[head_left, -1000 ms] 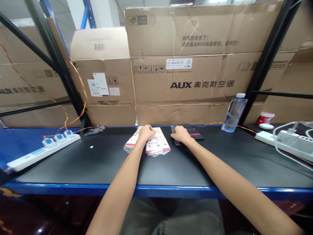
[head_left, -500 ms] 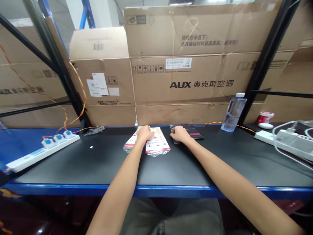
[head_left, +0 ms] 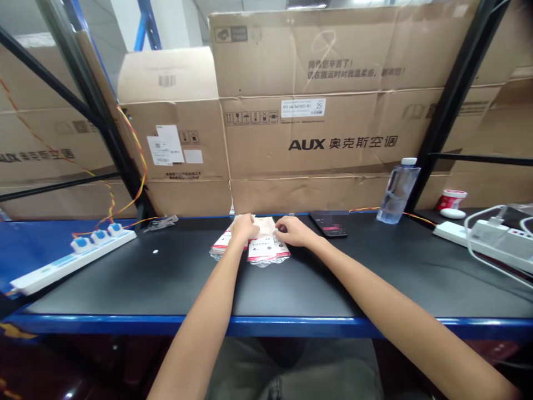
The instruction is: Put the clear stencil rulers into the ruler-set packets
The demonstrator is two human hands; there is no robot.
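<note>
Two overlapping stacks of flat red-and-white packets in clear plastic lie toward the back of the black tabletop: a left stack (head_left: 221, 240) and a right stack (head_left: 263, 249). My left hand (head_left: 244, 228) rests over the place where they meet, fingers curled and thumb against the right stack's upper part; it is closed on a packet there. At the right edge of the right stack is my right hand (head_left: 293, 230), closed, fingertips and thumb drawn together at the packet's side. A small dark patch shows between them; what they hold, if anything, I cannot make out.
A dark phone (head_left: 328, 224) lies right of my right hand. Farther right stand a water bottle (head_left: 397, 194) and a white power strip (head_left: 499, 244) with cables. Another power strip (head_left: 79, 261) sits at left. Large cardboard sheets (head_left: 341, 161) wall off the back.
My right hand has moved left, from a dark flat item with a patterned edge beside the phone to the right stack's edge. That item no longer shows there. My left hand stays put.
</note>
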